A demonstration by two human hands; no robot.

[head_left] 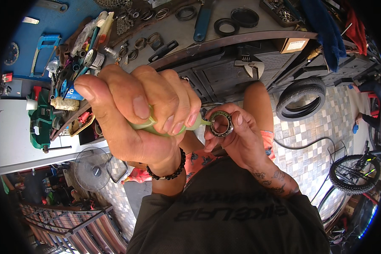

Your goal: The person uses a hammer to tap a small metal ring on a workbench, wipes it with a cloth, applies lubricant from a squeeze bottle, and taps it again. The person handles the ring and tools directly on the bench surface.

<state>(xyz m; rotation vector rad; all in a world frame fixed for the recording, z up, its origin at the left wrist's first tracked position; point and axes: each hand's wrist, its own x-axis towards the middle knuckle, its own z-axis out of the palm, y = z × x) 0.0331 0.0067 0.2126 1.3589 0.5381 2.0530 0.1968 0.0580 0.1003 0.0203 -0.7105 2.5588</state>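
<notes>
The left hand (142, 103) is clenched around a pale green, translucent squeeze bottle (194, 122), its narrow tapered nozzle (205, 122) at the left edge of a ring-shaped metal ball bearing (230, 124), grasped between the right hand's (245, 137) thumb and fingers

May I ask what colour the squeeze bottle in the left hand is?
The squeeze bottle is pale green, showing best in the head view.

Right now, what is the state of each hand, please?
Left hand: closed around a translucent green squeeze bottle.
Right hand: closed, holding a ring-shaped ball bearing.
</notes>
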